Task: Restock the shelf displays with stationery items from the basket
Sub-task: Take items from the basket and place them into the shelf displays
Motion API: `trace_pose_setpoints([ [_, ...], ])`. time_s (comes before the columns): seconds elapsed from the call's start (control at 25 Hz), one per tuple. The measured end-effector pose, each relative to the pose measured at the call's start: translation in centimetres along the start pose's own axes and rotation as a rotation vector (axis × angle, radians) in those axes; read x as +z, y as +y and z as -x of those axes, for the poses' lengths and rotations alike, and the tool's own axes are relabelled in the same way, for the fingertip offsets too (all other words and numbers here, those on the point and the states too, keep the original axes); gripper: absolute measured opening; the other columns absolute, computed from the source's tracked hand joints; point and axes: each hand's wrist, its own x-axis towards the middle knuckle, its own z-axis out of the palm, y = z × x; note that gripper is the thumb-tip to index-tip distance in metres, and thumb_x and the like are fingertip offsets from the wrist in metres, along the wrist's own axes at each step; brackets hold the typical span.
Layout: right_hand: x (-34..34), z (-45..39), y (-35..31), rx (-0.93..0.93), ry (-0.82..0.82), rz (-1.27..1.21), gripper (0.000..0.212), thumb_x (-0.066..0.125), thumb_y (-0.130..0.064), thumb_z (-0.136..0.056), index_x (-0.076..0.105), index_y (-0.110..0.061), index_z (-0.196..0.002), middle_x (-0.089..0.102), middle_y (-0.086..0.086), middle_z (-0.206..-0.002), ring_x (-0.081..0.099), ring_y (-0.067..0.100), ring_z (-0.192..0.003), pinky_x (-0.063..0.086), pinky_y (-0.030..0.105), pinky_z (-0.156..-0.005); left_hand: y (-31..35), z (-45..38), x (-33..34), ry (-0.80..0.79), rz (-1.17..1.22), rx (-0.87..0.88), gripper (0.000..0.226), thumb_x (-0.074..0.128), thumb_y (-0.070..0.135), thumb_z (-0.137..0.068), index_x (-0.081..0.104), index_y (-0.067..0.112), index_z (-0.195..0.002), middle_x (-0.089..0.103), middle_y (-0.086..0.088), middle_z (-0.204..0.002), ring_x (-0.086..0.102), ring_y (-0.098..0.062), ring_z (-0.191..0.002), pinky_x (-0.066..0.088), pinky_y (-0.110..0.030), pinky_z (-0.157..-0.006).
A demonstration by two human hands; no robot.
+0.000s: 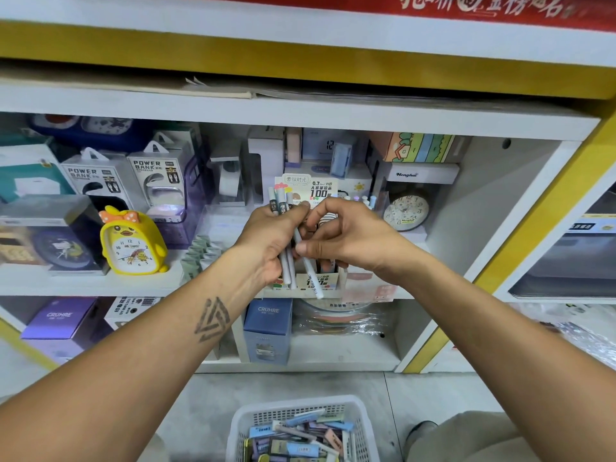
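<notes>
Hands: two, both bare, raised in front of the middle shelf.
Left hand (266,241): fingers curled round a bunch of slim grey lead-refill tubes (283,235); three tube tops show above the fist, more may be hidden in the palm.
Right hand (346,238): thumb and fingertips pinch one single white refill tube (308,268), just beside the bunch.
Bunch axis: long axis near upright, dark-labelled ends up, leaning slightly left.
Single tube axis: tilted, upper end in the fingers, lower end pointing down and to the right, crossing the front of the display box.
Display box: one white cardboard refill display box (320,278) with a printed "100" header card, on the middle shelf directly behind the hands.
Basket: one white perforated plastic basket (246,425) on the floor below, holding many small flat pastel packs; count cannot be told.
Clocks: one yellow duck-shaped alarm clock (133,241) to the left, one round pale alarm clock (406,211) to the right.
Power bank packages: two clear-fronted white power bank boxes (156,181), side by side.
</notes>
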Motion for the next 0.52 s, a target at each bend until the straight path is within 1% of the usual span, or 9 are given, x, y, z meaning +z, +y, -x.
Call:
trace_pose_setpoints([
  [0.08,0.4,0.0,0.0,0.006,-0.030,-0.012,0.034,0.080,-0.002,-0.082,0.053,-0.004,-0.102,0.070,0.025,-0.079,0.059,0.021,-0.053,0.044,0.024,-0.048,0.2,0.2,0.0,-0.022,0.042,-0.011,0.028,0.072,0.032,-0.089,0.064,0.005,-0.086,0.067,-0.018,-0.069,0.068,-0.034,-0.064,0.057,-0.054,-0.061],
  [0.12,0.5,0.0,0.0,0.010,-0.034,-0.020,0.034,0.078,0.002,-0.082,0.052,-0.003,-0.104,0.070,0.025,-0.078,0.059,0.022,-0.053,0.044,0.024,-0.047,0.3,0.2,-0.1,-0.020,0.051,-0.010,0.033,0.073,0.039,-0.087,0.063,0.007,-0.083,0.066,-0.016,-0.067,0.067,-0.033,-0.061,0.058,-0.052,-0.060],
  [0.16,0.5,0.0,0.1,0.013,-0.034,-0.030,0.035,0.076,0.005,-0.083,0.051,0.000,-0.106,0.070,0.025,-0.079,0.059,0.022,-0.053,0.045,0.025,-0.048,0.3,0.1,-0.2,-0.010,0.054,-0.002,0.038,0.073,0.045,-0.085,0.061,0.010,-0.081,0.064,-0.013,-0.065,0.064,-0.030,-0.057,0.057,-0.045,-0.057],
  [0.24,0.2,0.0,-0.1,0.021,-0.028,-0.036,0.038,0.072,0.011,-0.083,0.050,0.001,-0.113,0.070,0.026,-0.081,0.059,0.019,-0.051,0.046,0.026,-0.049,0.5,-0.1,-0.3,0.005,0.061,0.022,0.042,0.070,0.053,-0.084,0.060,0.012,-0.084,0.059,-0.009,-0.064,0.056,-0.024,-0.049,0.048,-0.029,-0.048],
  [0.32,-0.4,0.1,-0.1,0.019,-0.028,-0.011,0.048,0.069,0.013,-0.083,0.051,-0.006,-0.122,0.068,0.022,-0.075,0.059,0.019,-0.050,0.047,0.027,-0.050,0.6,-0.2,-0.4,0.011,0.085,0.029,0.040,0.066,0.052,-0.088,0.061,0.012,-0.087,0.057,-0.007,-0.063,0.050,-0.019,-0.045,0.039,-0.022,-0.040],
  [0.36,-0.7,0.1,0.0,0.010,-0.030,0.010,0.057,0.068,0.014,-0.083,0.050,-0.012,-0.130,0.068,0.020,-0.073,0.060,0.020,-0.052,0.048,0.028,-0.051,0.6,-0.3,-0.5,0.007,0.100,0.023,0.037,0.065,0.050,-0.090,0.061,0.013,-0.087,0.056,-0.007,-0.062,0.048,-0.017,-0.044,0.037,-0.020,-0.038],
  [0.44,-1.3,0.3,0.1,-0.011,-0.034,0.050,0.079,0.067,0.014,-0.083,0.041,-0.024,-0.147,0.070,0.020,-0.072,0.063,0.023,-0.056,0.051,0.029,-0.054,0.7,-0.4,-0.6,-0.018,0.105,0.003,0.031,0.064,0.044,-0.093,0.061,0.013,-0.089,0.054,-0.006,-0.061,0.045,-0.016,-0.044,0.034,-0.019,-0.037],
  [0.52,-2.1,0.7,0.2,-0.024,-0.021,0.067,0.092,0.067,0.013,-0.083,0.032,-0.035,-0.154,0.071,0.023,-0.075,0.065,0.028,-0.059,0.053,0.031,-0.057,0.7,-0.4,-0.6,-0.045,0.085,-0.014,0.026,0.064,0.039,-0.095,0.061,0.013,-0.092,0.053,-0.006,-0.061,0.044,-0.016,-0.045,0.033,-0.019,-0.037],
])
